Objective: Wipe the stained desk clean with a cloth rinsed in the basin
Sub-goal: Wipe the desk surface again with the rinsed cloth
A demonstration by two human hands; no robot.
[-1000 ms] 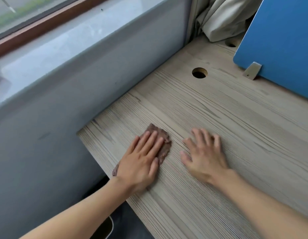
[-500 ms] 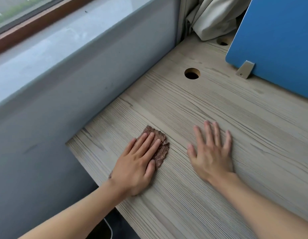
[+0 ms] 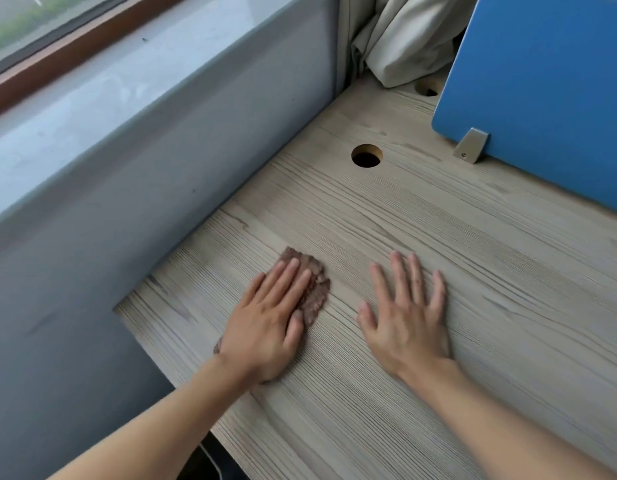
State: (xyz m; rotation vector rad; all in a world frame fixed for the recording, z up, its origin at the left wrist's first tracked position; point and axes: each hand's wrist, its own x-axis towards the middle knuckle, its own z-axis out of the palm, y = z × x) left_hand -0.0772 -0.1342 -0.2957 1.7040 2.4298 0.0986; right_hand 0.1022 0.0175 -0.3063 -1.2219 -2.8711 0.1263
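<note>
The right hand (image 3: 407, 317), its fingers bent a second ago, now lies flat with fingers fanned on the bare wood-grain surface (image 3: 490, 278), while the left hand (image 3: 265, 327) stays pressed on the brown cloth (image 3: 315, 289) near the surface's left edge. The left hand's fingers are straight and close together, the palm bearing down on the cloth and gripping nothing. The cloth sits almost wholly under that hand, showing only beyond the fingertips, along the thumb side and in a scrap by the wrist. Its long axis runs on a diagonal, from the near left toward the far right, in line with the fingers. The left hand alone works the cloth; the right rests just beside it, not touching, and appears to serve as a brace. Open wood lies ahead and to the right, so the likely next stroke heads that way. (No stain is plainly visible in this view, and the basin is out of frame.) Farther on, a round cable hole (image 3: 366, 155) breaks the surface, and behind it a blue partition (image 3: 542, 81) stands on a metal bracket (image 3: 471, 145). Pale fabric (image 3: 404, 43) bunches in the far corner. A grey wall (image 3: 92, 271) under the window sill (image 3: 109, 91) borders the left.
</note>
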